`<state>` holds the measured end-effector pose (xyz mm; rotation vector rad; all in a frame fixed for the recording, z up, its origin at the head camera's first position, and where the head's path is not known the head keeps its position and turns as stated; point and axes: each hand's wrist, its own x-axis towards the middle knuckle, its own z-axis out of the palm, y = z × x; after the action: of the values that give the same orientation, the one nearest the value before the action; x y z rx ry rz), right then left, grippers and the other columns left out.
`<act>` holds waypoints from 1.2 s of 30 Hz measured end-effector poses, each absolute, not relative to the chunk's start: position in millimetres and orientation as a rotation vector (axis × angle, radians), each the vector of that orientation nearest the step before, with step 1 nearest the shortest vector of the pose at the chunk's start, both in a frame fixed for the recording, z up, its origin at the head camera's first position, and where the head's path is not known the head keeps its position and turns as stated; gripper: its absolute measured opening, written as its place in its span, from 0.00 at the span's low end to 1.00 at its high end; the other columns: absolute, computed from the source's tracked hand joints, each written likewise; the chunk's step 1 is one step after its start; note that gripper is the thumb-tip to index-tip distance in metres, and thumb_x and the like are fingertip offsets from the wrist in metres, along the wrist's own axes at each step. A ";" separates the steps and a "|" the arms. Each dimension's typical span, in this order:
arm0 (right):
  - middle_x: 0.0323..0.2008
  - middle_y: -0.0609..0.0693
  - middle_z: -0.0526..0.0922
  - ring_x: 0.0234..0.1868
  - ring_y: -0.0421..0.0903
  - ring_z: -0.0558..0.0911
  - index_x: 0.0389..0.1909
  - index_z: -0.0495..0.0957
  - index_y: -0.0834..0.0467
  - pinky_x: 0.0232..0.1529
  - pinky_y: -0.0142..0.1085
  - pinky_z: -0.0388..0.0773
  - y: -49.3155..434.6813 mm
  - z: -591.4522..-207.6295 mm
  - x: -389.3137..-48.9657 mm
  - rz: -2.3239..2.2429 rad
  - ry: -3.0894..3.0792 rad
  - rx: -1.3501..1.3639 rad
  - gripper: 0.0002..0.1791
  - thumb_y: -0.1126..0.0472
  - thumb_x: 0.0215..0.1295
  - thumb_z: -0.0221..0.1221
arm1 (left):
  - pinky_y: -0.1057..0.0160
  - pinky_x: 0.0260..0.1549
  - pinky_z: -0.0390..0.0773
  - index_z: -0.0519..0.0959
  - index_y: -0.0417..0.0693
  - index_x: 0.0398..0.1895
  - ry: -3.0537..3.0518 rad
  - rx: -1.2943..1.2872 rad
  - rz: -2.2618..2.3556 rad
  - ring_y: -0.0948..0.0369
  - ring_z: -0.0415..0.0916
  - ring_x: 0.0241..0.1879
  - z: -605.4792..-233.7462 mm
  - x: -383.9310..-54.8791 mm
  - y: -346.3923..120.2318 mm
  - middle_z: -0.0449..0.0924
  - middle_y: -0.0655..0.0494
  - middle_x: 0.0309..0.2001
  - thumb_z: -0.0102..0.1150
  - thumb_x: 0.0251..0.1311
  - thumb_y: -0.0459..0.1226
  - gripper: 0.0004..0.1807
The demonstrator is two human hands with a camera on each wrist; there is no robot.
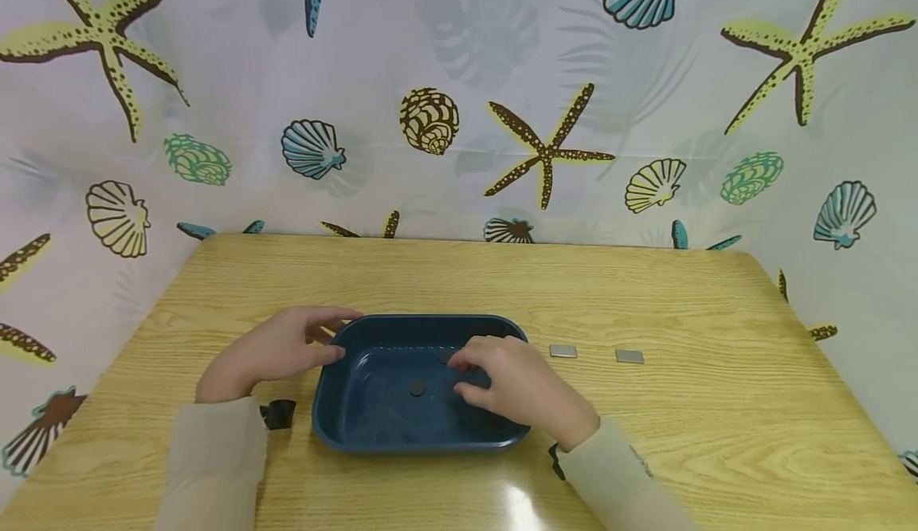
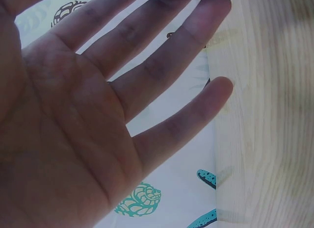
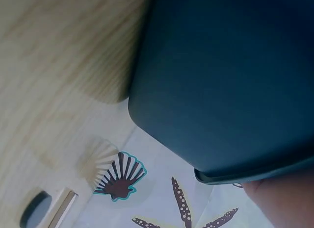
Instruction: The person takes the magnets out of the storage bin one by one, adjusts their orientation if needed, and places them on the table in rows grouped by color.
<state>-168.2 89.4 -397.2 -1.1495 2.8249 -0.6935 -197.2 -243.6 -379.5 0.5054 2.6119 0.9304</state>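
- Tray (image 1: 380, 423), dark blue, lies on the wooden table (image 1: 717, 451) between the two hands.
- Right hand (image 1: 512, 379): over the tray's right part, fingers bent, thumb well apart from them; nothing shows held in the gap. The right wrist view shows mainly the tray's outer wall, the fingertips being hidden.
- Far disc (image 1: 445, 358): dark, inside the tray, just beside the right fingertips; contact cannot be told.
- Near disc (image 1: 417, 387): dark, round, flat on the tray floor, left of the right thumb and apart from it.
- Left hand (image 1: 283, 348): at the tray's left rim, thumb tip at the edge, fingers reaching the far left corner; in the left wrist view, fingers extended and spread.
- Two grey rectangular pieces (image 1: 562, 351) (image 1: 629, 356): on the table, right of the tray, apart from each other.
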 end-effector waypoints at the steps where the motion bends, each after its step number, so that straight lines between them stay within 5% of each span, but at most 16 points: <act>1: 0.46 0.46 0.88 0.46 0.43 0.87 0.53 0.86 0.55 0.48 0.39 0.83 89.1 -397.8 -168.3 -0.683 2.826 -1.145 0.15 0.55 0.68 0.68 | 0.53 0.47 0.85 0.72 0.45 0.73 2.612 0.506 0.931 0.44 0.82 0.58 -379.7 -197.2 -243.7 0.78 0.37 0.64 0.62 0.68 0.37 0.29; 14: 0.58 0.50 0.86 0.61 0.50 0.84 0.59 0.83 0.55 0.64 0.48 0.79 90.2 -402.9 -172.5 -0.604 2.820 -1.059 0.20 0.52 0.70 0.66 | 0.53 0.47 0.85 0.72 0.44 0.72 2.611 0.515 0.930 0.44 0.82 0.57 -378.6 -196.9 -243.0 0.78 0.37 0.64 0.61 0.68 0.37 0.29; 26: 0.64 0.48 0.83 0.63 0.46 0.84 0.72 0.72 0.53 0.69 0.47 0.74 82.8 -408.2 -172.1 -0.259 2.859 -1.119 0.32 0.41 0.74 0.58 | 0.52 0.48 0.85 0.71 0.45 0.73 2.603 0.502 0.931 0.44 0.82 0.58 -380.1 -198.8 -242.8 0.78 0.37 0.65 0.61 0.68 0.36 0.30; 36: 0.66 0.47 0.82 0.66 0.46 0.81 0.74 0.71 0.49 0.71 0.48 0.72 81.6 -412.9 -172.0 -0.102 2.872 -1.161 0.32 0.39 0.75 0.55 | 0.54 0.46 0.85 0.72 0.43 0.72 2.607 0.524 0.945 0.44 0.83 0.56 -379.2 -197.5 -243.3 0.78 0.36 0.64 0.62 0.68 0.35 0.29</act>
<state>-172.0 81.6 -412.9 -1.1607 2.8717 -0.1025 -197.5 -243.3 -379.2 0.5242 2.6072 0.9452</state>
